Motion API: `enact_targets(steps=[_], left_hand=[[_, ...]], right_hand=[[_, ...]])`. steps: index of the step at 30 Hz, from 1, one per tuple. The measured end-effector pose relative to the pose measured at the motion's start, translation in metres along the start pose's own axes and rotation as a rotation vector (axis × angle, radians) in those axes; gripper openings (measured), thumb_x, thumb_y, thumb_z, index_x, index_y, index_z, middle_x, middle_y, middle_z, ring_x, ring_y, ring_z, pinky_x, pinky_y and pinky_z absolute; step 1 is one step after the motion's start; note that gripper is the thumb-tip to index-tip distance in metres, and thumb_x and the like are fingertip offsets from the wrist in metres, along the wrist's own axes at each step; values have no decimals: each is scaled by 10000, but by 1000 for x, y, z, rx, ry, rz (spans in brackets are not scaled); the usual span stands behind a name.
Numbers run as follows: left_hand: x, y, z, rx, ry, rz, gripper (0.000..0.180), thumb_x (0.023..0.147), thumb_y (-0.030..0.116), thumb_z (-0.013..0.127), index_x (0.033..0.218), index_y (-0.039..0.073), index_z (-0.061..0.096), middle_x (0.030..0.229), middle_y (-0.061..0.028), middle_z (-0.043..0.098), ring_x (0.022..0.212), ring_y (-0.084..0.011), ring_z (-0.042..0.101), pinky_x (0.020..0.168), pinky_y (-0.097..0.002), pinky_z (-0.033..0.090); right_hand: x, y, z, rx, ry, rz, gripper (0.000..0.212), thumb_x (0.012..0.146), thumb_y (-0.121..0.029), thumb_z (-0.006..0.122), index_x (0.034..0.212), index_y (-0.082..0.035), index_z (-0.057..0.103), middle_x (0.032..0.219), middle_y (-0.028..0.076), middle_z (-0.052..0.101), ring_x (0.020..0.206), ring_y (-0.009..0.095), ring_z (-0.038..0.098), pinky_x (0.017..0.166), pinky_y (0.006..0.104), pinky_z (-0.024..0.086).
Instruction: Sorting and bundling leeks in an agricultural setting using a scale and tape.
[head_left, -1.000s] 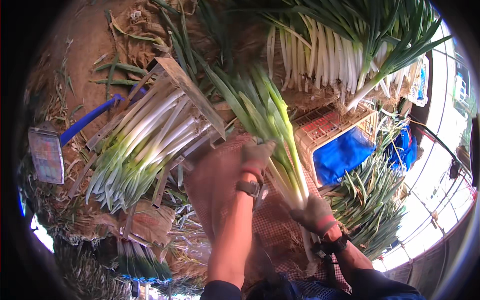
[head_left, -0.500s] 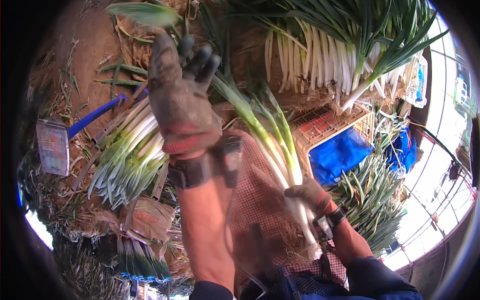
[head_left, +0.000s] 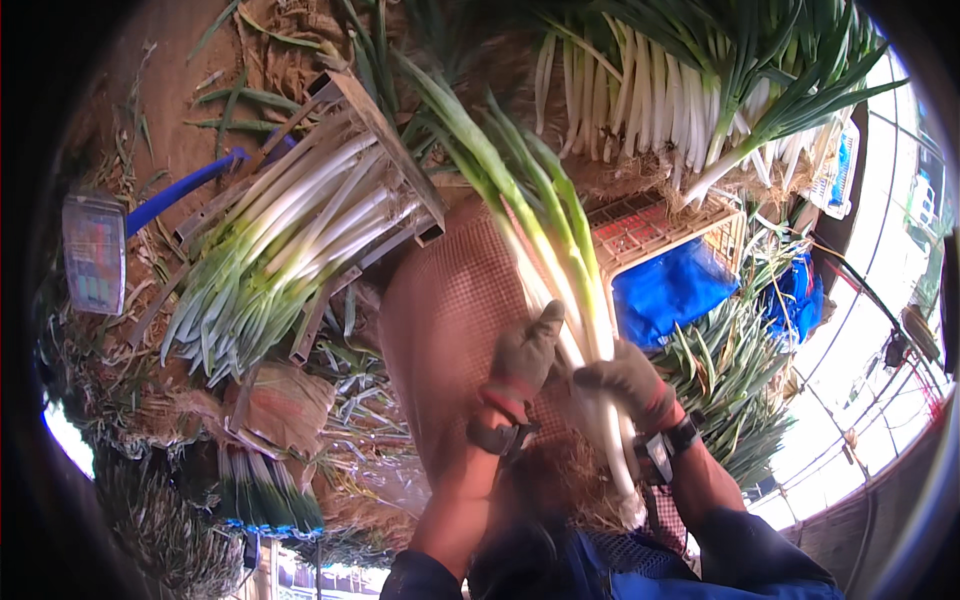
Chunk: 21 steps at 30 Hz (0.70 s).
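A few long green onions (head_left: 565,275) slant before my body, leaves toward the far side and shaggy roots near my lap. Around their white stalks my gloved right hand (head_left: 628,383) is closed. My left hand (head_left: 525,350), also gloved, is at the left edge of the stalks, its thumb stretched upward; the other fingers are mostly hidden. I see nothing held in it. To the left, a bundle of trimmed green onions (head_left: 290,230) lies in a metal frame (head_left: 385,140). A checked apron (head_left: 440,290) covers my front.
Many uncut green onions (head_left: 650,90) are heaped at the far right. Below them stands a tan plastic crate (head_left: 665,225) with a blue bag (head_left: 675,290). Leaves (head_left: 725,385) pile up beside it. A clear plastic box (head_left: 95,255) on a blue arm (head_left: 185,195) juts out at the left.
My left hand has dropped from the upper left to the stalks, uncovering the metal frame. A loose green leaf in the air at the top left is gone from there. My right hand keeps its hold.
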<state>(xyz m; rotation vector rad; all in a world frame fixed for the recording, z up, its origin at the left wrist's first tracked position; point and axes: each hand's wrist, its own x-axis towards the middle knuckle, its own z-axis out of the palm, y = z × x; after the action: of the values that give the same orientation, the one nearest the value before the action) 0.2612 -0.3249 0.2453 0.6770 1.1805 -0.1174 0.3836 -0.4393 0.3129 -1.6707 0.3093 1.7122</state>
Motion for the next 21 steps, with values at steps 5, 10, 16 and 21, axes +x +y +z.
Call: enact_targets(steps=[5,10,16,21], left_hand=[[-61,32,-23,140,-149,-170,491,1030,486,592,967,35,775,695,23,637,642,-80,545,569,-306,461],[-127,80,-78,491,-331,-451,418,1001,391,620,1008,-2,762,901,-74,773,843,-189,727,793,-325,577],[-218,-57,-302,937,138,-818,436,873,402,712,1085,22,746,1064,-224,744,1028,-294,727,878,-413,562],[-237,-58,-350,1351,354,-708,970,775,593,767,1492,23,446,1135,-275,708,1083,-411,680,918,-485,541]], right_hand=[[23,-18,3,141,91,118,199,814,-177,773,859,14,740,708,45,690,599,130,625,577,287,493],[47,-33,24,196,139,190,197,822,-174,767,858,12,713,741,69,691,596,173,635,599,299,517],[51,-51,29,210,122,238,265,863,-227,734,957,18,699,805,91,706,652,204,677,627,336,575],[21,-65,31,254,64,170,235,921,-214,657,959,11,713,797,44,692,723,144,651,697,283,529]])
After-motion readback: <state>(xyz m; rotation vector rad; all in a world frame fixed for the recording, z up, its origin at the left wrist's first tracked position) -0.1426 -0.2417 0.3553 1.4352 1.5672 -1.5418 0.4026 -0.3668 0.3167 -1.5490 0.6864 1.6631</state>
